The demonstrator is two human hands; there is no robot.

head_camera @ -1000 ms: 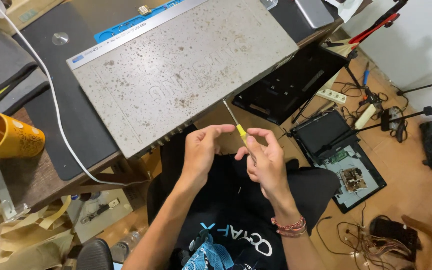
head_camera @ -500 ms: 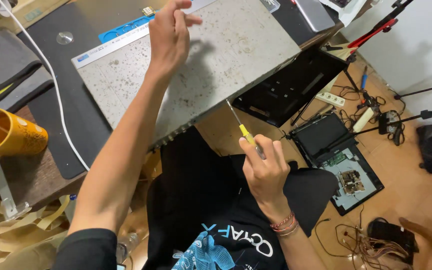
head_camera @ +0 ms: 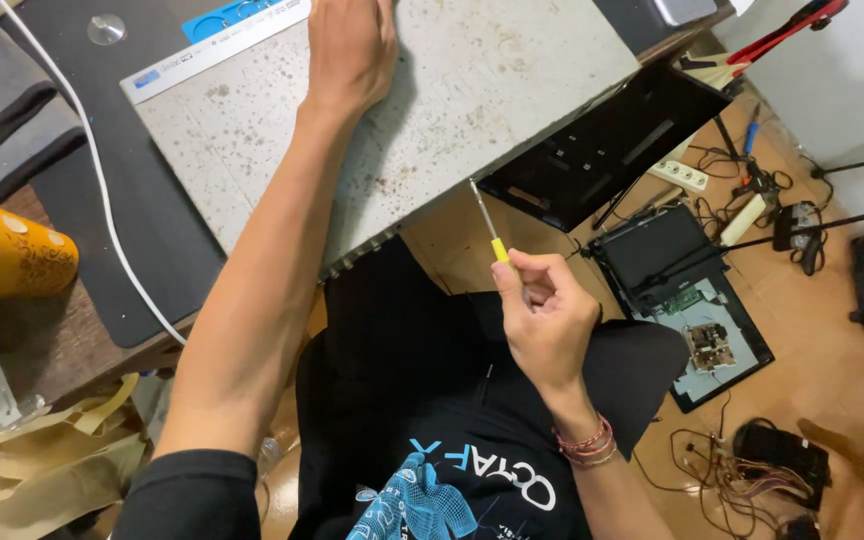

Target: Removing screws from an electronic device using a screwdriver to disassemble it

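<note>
Head view: right hand (head_camera: 547,320) pinches the yellow-handled screwdriver (head_camera: 487,222), fingers (head_camera: 524,272) closed round the handle; shaft runs up and slightly left, its tip touching or just short of the near edge of the speckled grey metal case (head_camera: 452,90) on the counter (head_camera: 92,250). Left hand (head_camera: 352,45) lies flat on the case top, fingers together, well beyond the tip. Right hand is the nearer one to that edge.

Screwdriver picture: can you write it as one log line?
left hand: flat on grey metal case | right hand: grips yellow-handled screwdriver, tip at case's near edge | orange mug: far left
</note>
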